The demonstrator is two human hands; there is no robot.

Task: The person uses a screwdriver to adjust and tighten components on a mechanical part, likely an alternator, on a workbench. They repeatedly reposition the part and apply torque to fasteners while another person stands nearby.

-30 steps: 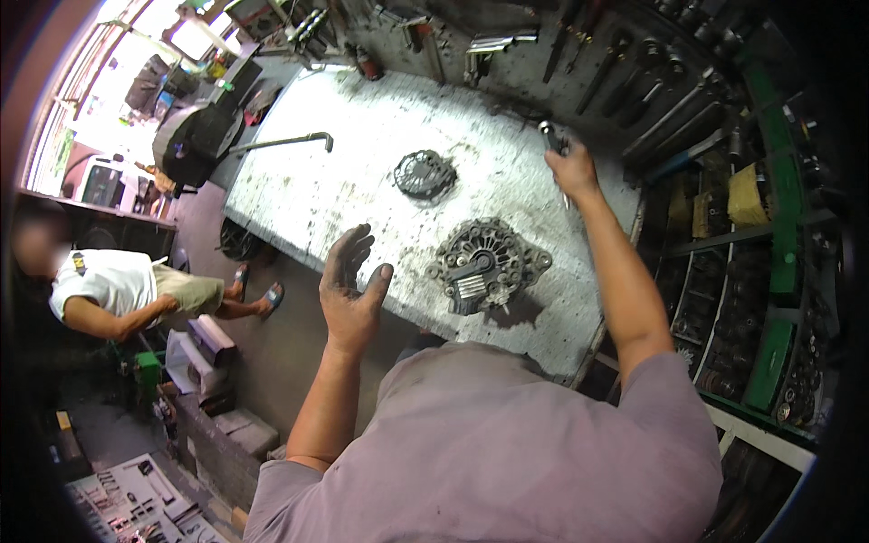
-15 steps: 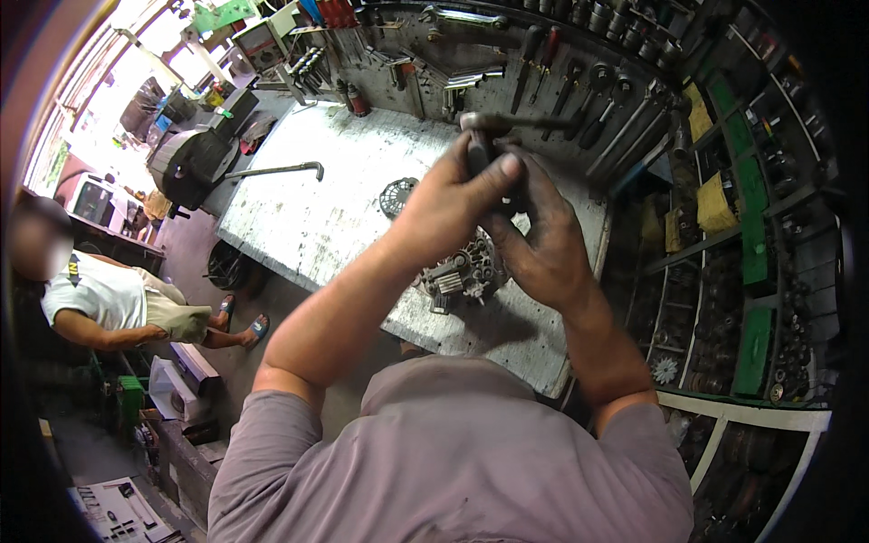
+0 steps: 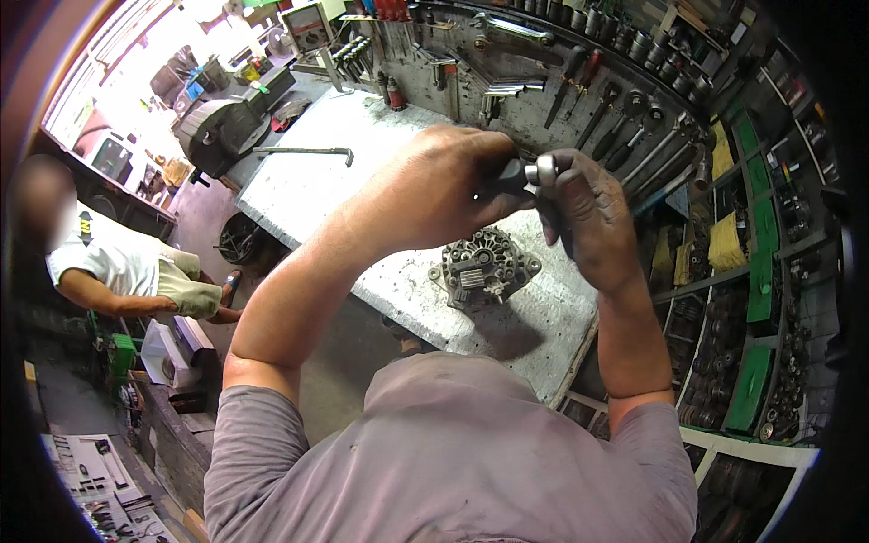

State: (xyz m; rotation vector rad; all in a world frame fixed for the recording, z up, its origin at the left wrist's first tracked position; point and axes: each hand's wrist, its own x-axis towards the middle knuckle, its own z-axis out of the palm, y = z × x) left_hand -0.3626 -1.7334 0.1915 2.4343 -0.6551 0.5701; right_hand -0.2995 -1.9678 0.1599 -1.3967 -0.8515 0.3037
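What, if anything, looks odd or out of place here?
Nothing looks plainly broken. The bent-ended bar lies loose, its straight end seeming to overhang the white workbench, unlike the hanging tools. Dark grime marks the workbench and the right hand, though that hardly seems strange in a workshop.

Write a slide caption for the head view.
Left hand and right hand hold a metal-headed tool over a workbench bearing a machine part.

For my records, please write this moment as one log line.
left hand: gripping dark, silver-ended metal hand tool | right hand: at tool's silver end | round grey metal alternator: on worn white bench
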